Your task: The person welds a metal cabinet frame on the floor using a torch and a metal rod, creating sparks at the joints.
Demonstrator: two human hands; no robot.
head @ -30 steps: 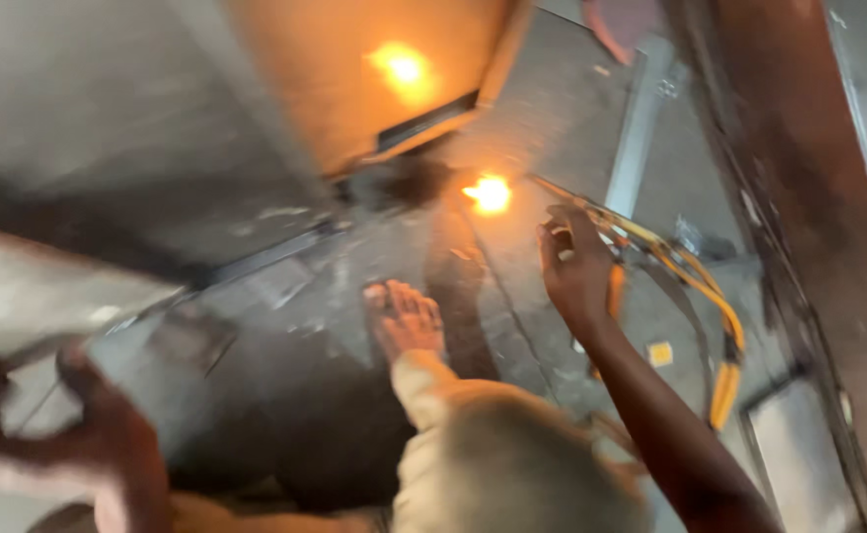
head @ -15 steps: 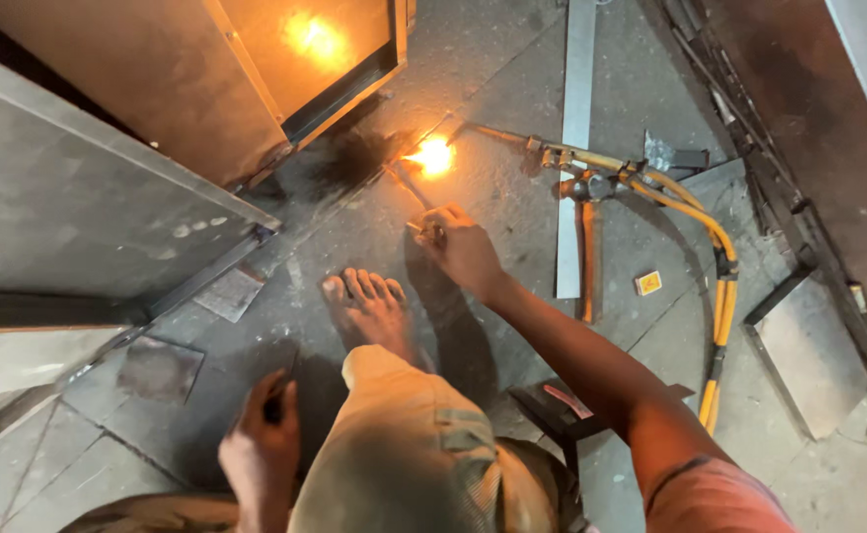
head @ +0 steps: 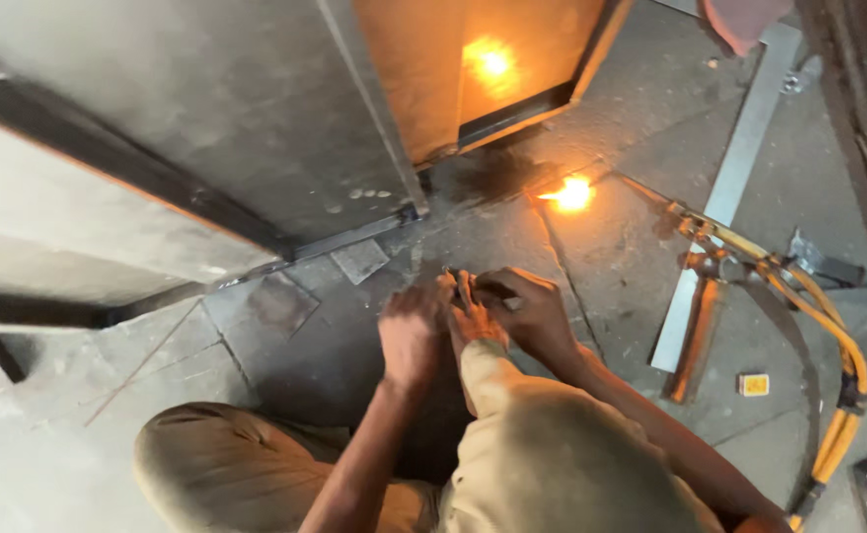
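Joining the right hand (head: pixel 537 314) at the bare foot (head: pixel 473 321), the left hand (head: pixel 412 331) has risen; grip unclear.

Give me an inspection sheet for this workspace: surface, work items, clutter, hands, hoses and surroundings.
Surface: grey concrete floor, scuffed and dusty.
Work items: lit gas torch lying on the floor, flame burning; small dark object held between both hands, too blurred to identify.
Clutter: small yellow box; flat metal strip; loose metal offcut.
Hands: left hand and right hand close together above a bare foot.
Hoses: yellow hose runs from the torch.
Surroundings: large metal sheet panels beside the flame.
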